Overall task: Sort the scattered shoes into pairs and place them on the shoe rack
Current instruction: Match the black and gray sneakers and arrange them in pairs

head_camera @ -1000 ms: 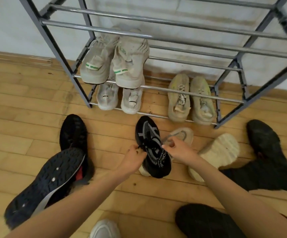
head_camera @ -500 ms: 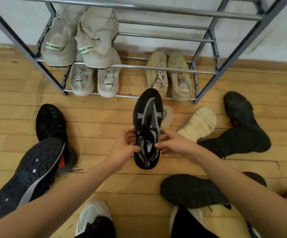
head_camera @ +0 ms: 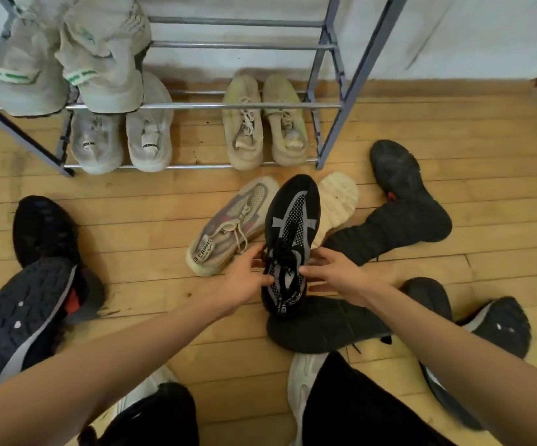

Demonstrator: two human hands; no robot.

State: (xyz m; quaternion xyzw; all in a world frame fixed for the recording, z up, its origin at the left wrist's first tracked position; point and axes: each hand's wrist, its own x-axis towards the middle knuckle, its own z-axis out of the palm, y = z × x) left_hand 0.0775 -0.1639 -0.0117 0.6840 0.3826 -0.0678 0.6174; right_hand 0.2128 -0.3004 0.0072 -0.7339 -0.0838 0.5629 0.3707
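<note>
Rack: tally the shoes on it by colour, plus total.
Green-striped white shoes, upper shelf: 2
Pale grey shoes, lower shelf: 2
Beige shoes, lower shelf: 2
Total on the rack: 6

The left hand (head_camera: 248, 278) and right hand (head_camera: 336, 272) hold the black mesh shoe (head_camera: 292, 225), toe toward the shoe rack (head_camera: 328, 105).
</note>
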